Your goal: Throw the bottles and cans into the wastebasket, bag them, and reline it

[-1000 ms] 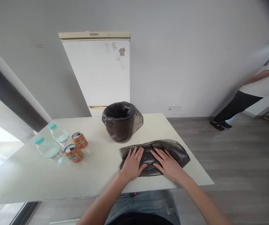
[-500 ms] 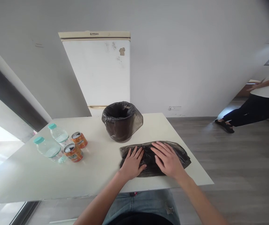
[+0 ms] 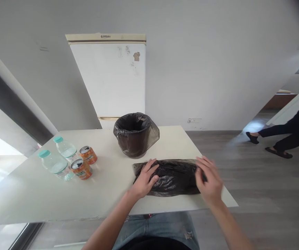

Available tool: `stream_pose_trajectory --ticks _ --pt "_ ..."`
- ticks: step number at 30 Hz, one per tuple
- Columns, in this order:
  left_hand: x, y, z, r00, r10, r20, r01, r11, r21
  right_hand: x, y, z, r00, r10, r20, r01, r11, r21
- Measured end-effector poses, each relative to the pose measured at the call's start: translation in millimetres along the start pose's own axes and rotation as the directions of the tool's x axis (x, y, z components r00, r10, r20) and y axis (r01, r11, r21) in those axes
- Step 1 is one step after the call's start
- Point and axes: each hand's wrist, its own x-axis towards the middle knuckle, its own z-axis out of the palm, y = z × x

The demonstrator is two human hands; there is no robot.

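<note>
At 4 o'clock, the right hand (image 3: 210, 183) is blurred, hiding one end of the black bag (image 3: 172, 177); whether it grips that end cannot be told. At 6 o'clock, the left hand (image 3: 142, 183) partly covers the other end. At 3 o'clock, another person (image 3: 296, 128) is cut off by the frame's edge. Near 11 o'clock, the refrigerator (image 3: 110, 80) has lettering (image 3: 105, 36) too small to read, its base hidden behind the table (image 3: 105, 194)

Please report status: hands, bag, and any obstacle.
Left hand open on black bag. Right hand at bag's right end, grip unclear. Bin beyond bag, not blocking.
</note>
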Motion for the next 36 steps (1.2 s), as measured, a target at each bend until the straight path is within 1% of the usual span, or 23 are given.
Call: stream_pose_trajectory --ticks 1,2,3,5,7,8,10,12,14,16,17,19,21,22,23,25,27,28,29,31,33,34,36 --pt "-0.2 2.5 -3.9 0.997 -0.008 -0.075 0.008 1.000 -0.002 -2.1 -2.6 -11.5 0.990 0.083 -0.115 -0.086 0.996 -0.017" --pt "-0.5 5.6 -7.1 0.990 -0.005 -0.143 0.008 1.000 0.025 -4.9 -1.7 -20.7 0.973 0.171 -0.153 -0.180 0.982 -0.050" --pt "-1.0 9.1 -9.3 0.982 0.012 -0.189 0.002 0.997 0.073 -8.2 3.0 -26.8 0.959 0.250 -0.132 -0.264 0.960 -0.097" --pt "-2.8 16.4 -9.8 0.975 0.057 -0.213 -0.018 0.984 0.179 -15.5 21.5 -29.0 0.911 0.412 0.012 -0.400 0.891 -0.216" --pt "-5.9 22.3 -5.5 0.985 0.093 -0.148 -0.057 0.971 0.231 -22.2 45.7 -20.2 0.820 0.548 0.163 -0.487 0.819 -0.303" --pt "-7.7 24.0 -1.9 0.989 0.105 -0.101 -0.078 0.968 0.240 -24.8 57.0 -13.6 0.778 0.587 0.223 -0.509 0.798 -0.322" --pt "-11.4 24.4 6.1 0.994 0.106 -0.023 -0.097 0.963 0.252 -27.7 73.9 -0.4 0.729 0.619 0.292 -0.523 0.779 -0.345" --pt "-14.3 21.6 12.2 0.996 0.085 0.010 -0.085 0.961 0.264 -27.5 82.1 8.1 0.727 0.604 0.326 -0.497 0.791 -0.357" --pt "-16.3 17.4 13.6 0.998 0.057 -0.002 -0.055 0.963 0.264 -24.9 84.9 8.8 0.742 0.576 0.344 -0.472 0.812 -0.343" --pt "-17.5 13.2 10.1 0.999 0.042 -0.029 -0.033 0.967 0.252 -20.3 86.7 1.1 0.737 0.577 0.352 -0.509 0.817 -0.272" --pt "-17.9 11.4 7.2 0.999 0.033 -0.043 -0.021 0.968 0.248 -17.2 87.7 -5.3 0.722 0.599 0.346 -0.561 0.800 -0.215" --pt "-18.7 8.5 1.4 0.998 0.009 -0.059 0.006 0.968 0.249 -9.4 88.6 -21.5 0.663 0.670 0.335 -0.687 0.722 -0.085" --pt "-19.5 6.8 -1.5 0.999 -0.005 -0.044 0.016 0.967 0.255 1.3 83.3 -38.5 0.615 0.720 0.320 -0.759 0.651 -0.004" --pt "-19.9 6.4 -1.3 1.000 -0.007 -0.030 0.014 0.967 0.256 7.7 76.5 -46.0 0.617 0.724 0.308 -0.762 0.647 0.004" --pt "-20.3 6.3 -0.1 1.000 -0.007 -0.017 0.012 0.967 0.253 14.6 66.3 -52.1 0.639 0.709 0.300 -0.742 0.671 -0.006" --pt "-20.8 6.7 4.4 1.000 -0.009 0.001 0.008 0.970 0.241 28.6 35.1 -58.5 0.731 0.622 0.282 -0.635 0.771 -0.055" --pt "-21.0 7.2 9.5 1.000 -0.015 0.006 0.013 0.974 0.226 40.5 -7.6 -55.1 0.826 0.501 0.259 -0.495 0.864 -0.092" --pt "-20.9 7.3 11.6 1.000 -0.019 0.005 0.017 0.976 0.217 44.8 -31.0 -49.4 0.859 0.452 0.239 -0.441 0.892 -0.102" --pt "-20.9 7.0 13.0 1.000 -0.022 0.002 0.021 0.978 0.207 47.7 -54.4 -41.0 0.879 0.392 0.272 -0.380 0.920 -0.100" --pt "-20.9 5.1 14.1 1.000 -0.028 -0.007 0.029 0.985 0.168 48.9 -96.5 -17.2 0.890 0.296 0.348 -0.287 0.955 -0.079" --pt "-21.3 0.9 13.2 0.999 -0.034 -0.029 0.037 0.994 0.099 44.3 -127.1 11.9 0.895 0.217 0.389 -0.207 0.976 -0.070" --pt "-21.8 -1.8 12.2 0.998 -0.039 -0.051 0.042 0.998 0.055 40.2 -137.4 26.5 0.876 0.202 0.437 -0.191 0.979 -0.071" --pt "-23.3 -7.5 9.1 0.991 -0.059 -0.123 0.055 0.998 -0.030 29.6 -149.0 51.1 0.790 0.148 0.594 -0.150 0.988 -0.046"
